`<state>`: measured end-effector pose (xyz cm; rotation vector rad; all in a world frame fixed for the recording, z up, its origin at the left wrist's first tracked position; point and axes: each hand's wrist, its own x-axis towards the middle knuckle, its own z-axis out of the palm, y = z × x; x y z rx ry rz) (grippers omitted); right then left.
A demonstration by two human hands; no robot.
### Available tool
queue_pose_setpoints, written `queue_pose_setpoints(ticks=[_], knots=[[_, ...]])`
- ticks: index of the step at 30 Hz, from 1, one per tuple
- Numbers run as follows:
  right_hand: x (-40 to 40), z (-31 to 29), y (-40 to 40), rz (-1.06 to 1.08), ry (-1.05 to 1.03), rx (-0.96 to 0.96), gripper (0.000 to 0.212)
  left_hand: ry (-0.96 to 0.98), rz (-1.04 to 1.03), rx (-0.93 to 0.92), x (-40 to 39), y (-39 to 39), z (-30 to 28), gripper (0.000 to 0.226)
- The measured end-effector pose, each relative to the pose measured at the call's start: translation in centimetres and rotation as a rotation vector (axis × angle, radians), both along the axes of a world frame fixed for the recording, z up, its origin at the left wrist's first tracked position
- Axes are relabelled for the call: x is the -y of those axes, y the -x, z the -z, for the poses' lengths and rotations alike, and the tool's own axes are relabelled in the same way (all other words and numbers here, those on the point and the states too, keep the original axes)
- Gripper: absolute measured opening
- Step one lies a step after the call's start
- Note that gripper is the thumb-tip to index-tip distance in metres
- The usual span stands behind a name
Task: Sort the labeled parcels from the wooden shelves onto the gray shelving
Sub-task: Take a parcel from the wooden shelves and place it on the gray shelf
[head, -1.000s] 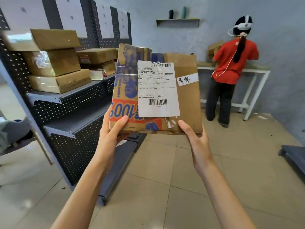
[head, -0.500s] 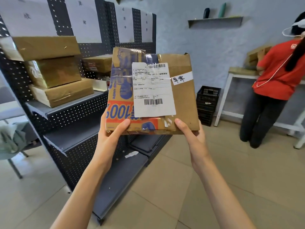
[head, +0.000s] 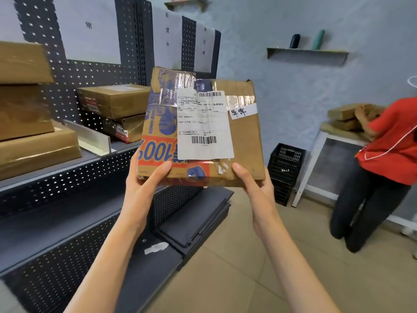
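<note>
I hold a flat cardboard parcel up in front of me, face toward me, with a white shipping label and a small handwritten tag on it. My left hand grips its lower left corner, thumb on the front. At the lower right corner my right hand grips it the same way. The gray perforated shelving stands to the left, close by. Stacked brown parcels lie on its upper shelf at far left, and two more parcels sit beyond a white divider.
Paper signs hang on the shelving's back panel. Loose dark shelf boards lie stacked on the floor by the unit. A black crate stands against the wall. A person in a red shirt works at a white table with parcels, right.
My view has swung left and closer to the gray shelving. The parcel stays held up in both hands. The person in red has shifted toward the right edge of view.
</note>
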<state>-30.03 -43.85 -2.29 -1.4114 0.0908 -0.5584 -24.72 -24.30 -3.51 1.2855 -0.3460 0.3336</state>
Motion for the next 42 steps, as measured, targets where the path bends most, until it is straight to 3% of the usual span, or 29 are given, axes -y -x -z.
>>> queue_pose_setpoints(ticks=[4, 16, 25, 30, 36, 42], knots=[[1.7, 0.3, -6.2, -0.037, -0.018, 0.01, 0.066, -0.031, -0.059, 0.005, 1.6, -5.0, -0.1, 0.075], [6.0, -0.2, -26.2, -0.317, -0.067, 0.105, 0.077, -0.03, -0.461, 0.029, 6.2, -18.0, -1.8, 0.088], [3.8, -4.4, -38.5, -0.596, -0.1, 0.146, 0.084, 0.053, -0.757, 0.064, 6.5, -24.6, -5.7, 0.077], [0.6, -6.1, -44.4, -0.66, -0.105, 0.151, 0.066, 0.046, -0.838, 0.047, 4.1, -28.7, -7.6, 0.072], [-3.9, -8.9, -50.5, -0.71, -0.104, 0.146, 0.06, 0.073, -0.906, 0.018, 0.8, -33.8, -10.0, 0.072], [-8.1, -11.7, -55.7, -0.717, -0.06, 0.133, 0.038, 0.071, -0.956, -0.007, -3.1, -38.9, -12.5, 0.049]])
